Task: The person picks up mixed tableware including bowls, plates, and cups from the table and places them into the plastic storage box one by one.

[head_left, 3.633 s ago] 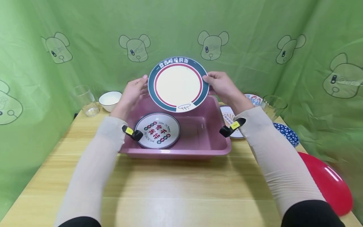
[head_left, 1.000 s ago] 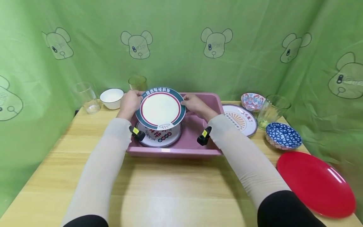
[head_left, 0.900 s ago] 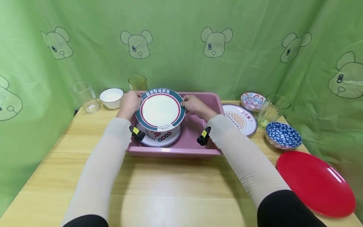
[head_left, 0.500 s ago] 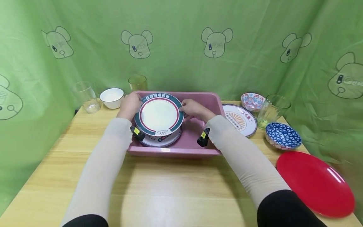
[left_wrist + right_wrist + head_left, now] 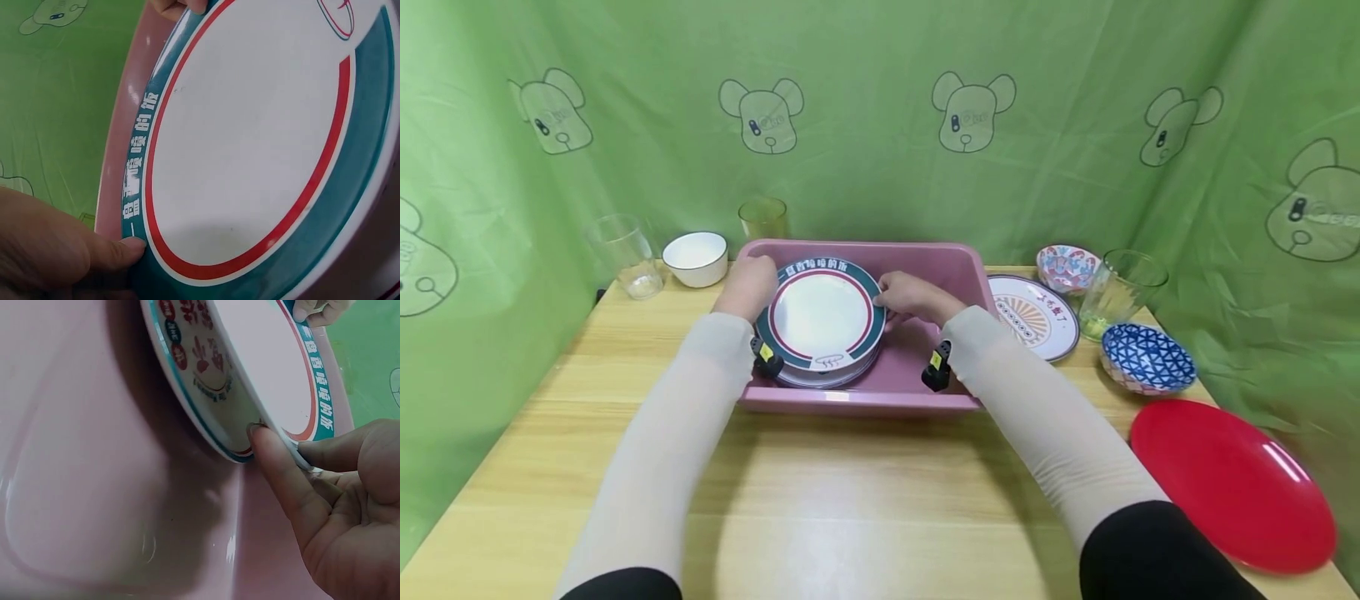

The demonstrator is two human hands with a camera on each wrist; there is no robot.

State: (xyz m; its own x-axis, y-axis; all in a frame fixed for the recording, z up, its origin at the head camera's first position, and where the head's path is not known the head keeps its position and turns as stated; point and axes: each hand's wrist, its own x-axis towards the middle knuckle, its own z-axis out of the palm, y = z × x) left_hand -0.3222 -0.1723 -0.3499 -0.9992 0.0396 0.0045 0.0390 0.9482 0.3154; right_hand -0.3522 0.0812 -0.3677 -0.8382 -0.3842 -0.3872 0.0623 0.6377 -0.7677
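A white plate with a teal rim, a red ring and white lettering is held between my two hands inside the pink basin. My left hand grips its left edge, thumb on the teal rim in the left wrist view. On the opposite edge my right hand pinches the rim between thumb and fingers. Below lies a second plate with red characters and a teal edge line, mostly covered by the held one. In the right wrist view a narrow wedge of space shows between the two plates.
On the left stand a clear glass and a white bowl; a yellowish glass is behind the basin. To the right are a patterned plate, a floral bowl, another glass, a blue bowl and a red platter.
Both hands have brought the teal-rimmed plate from above the basin down and slightly left, over the lettered plate. In the last second it sank further, covering more of that plate.
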